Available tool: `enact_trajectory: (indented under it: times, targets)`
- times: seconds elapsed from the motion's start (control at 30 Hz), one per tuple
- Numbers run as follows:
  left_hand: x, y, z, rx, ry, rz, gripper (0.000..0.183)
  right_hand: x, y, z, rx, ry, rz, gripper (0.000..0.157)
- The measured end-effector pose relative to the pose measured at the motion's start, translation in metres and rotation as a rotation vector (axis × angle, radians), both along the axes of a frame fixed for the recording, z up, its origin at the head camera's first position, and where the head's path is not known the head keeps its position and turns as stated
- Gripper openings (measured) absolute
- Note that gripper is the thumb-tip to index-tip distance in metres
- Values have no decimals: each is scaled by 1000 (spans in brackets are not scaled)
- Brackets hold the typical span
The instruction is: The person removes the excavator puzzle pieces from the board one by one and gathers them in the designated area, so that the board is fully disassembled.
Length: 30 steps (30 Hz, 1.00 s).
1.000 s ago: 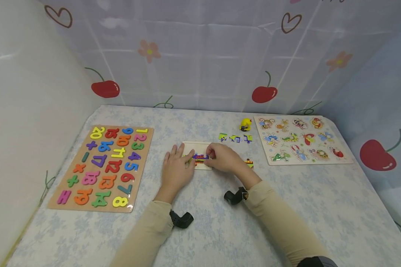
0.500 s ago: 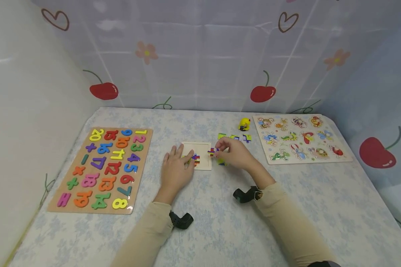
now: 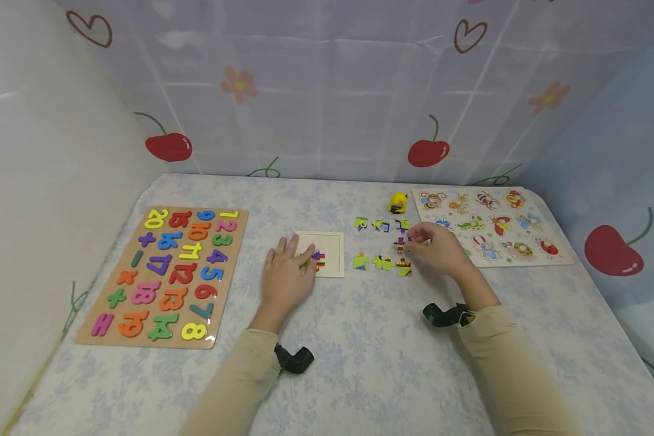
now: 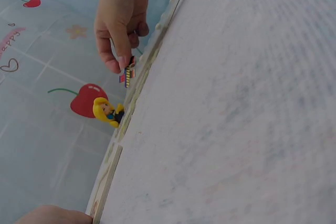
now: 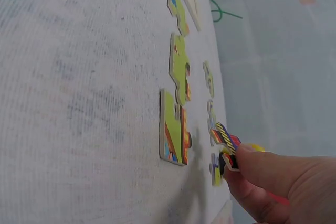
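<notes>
My left hand rests with extended fingers on the left part of a small square wooden puzzle tray. Colourful puzzle pieces show in the tray beside its thumb; the hand hides the rest. Between thumb and fingers, my right hand pinches a jigsaw piece with purple, red and yellow-black stripes. It is above the table, between two rows of loose pieces. The far row includes a green piece; the near row includes a green piece and a corner piece with an orange band.
A number board lies at the left. An insect puzzle board lies at the right, partly behind my right hand. A yellow toy figure stands near the table's back edge. A printed curtain hangs behind.
My right hand has lifted the striped jigsaw piece out of the tray and carried it right, over to the loose pieces. My left hand has stayed on the tray.
</notes>
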<state>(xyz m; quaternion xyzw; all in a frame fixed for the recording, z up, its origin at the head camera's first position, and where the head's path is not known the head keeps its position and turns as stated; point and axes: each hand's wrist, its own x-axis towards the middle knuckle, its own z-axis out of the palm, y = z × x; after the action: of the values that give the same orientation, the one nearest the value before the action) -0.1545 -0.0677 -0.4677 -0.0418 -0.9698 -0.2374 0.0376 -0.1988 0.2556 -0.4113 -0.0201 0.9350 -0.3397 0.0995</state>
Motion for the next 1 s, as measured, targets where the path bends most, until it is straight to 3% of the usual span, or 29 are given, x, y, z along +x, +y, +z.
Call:
enact_trajectory:
  times: [0.37,1.0]
  targets:
    - [0,0,1,-6,-3,-2,44,-5,3,-8,55,2,-26,20]
    - [0,0,0,-2,21,0,44,-2,-5,-14,270,204,-59,15]
